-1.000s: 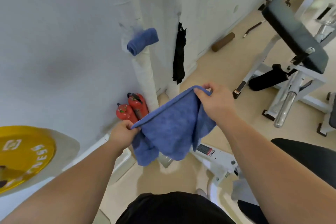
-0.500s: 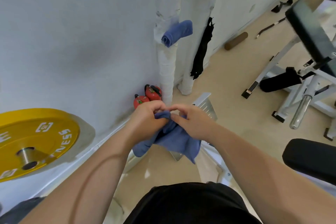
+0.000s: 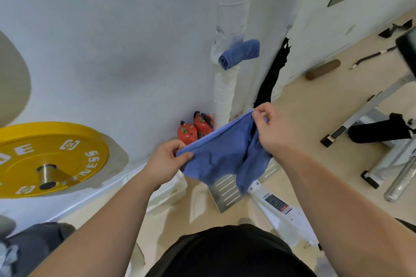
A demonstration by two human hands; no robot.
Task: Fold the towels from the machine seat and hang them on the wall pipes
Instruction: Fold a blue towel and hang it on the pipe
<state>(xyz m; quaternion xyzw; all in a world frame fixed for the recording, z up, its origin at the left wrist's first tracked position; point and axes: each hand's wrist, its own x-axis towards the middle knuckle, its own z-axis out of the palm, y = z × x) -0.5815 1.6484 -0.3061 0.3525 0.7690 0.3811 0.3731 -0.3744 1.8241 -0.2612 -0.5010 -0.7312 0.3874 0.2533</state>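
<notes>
I hold a blue towel (image 3: 221, 156) stretched in the air in front of me. My left hand (image 3: 167, 161) pinches its lower left corner and my right hand (image 3: 273, 131) pinches its upper right corner. The rest of the cloth hangs down in loose folds below the taut edge. A second blue towel (image 3: 240, 53), folded, hangs on the white wrapped wall pipe (image 3: 225, 87) above and behind my hands. A black cloth (image 3: 271, 76) hangs on the pipe to its right.
Two red fire extinguishers (image 3: 195, 128) stand at the wall's foot by the pipe. A yellow weight plate (image 3: 49, 157) on a bar is at left. White gym machine frames (image 3: 382, 141) stand right, a metal footplate (image 3: 227, 189) lies below the towel, and a brown roller (image 3: 323, 69) lies on the floor.
My hands, together at the bunched towel half a second ago, have pulled apart, drawing its top edge taut between them. The view has shifted slightly to the left.
</notes>
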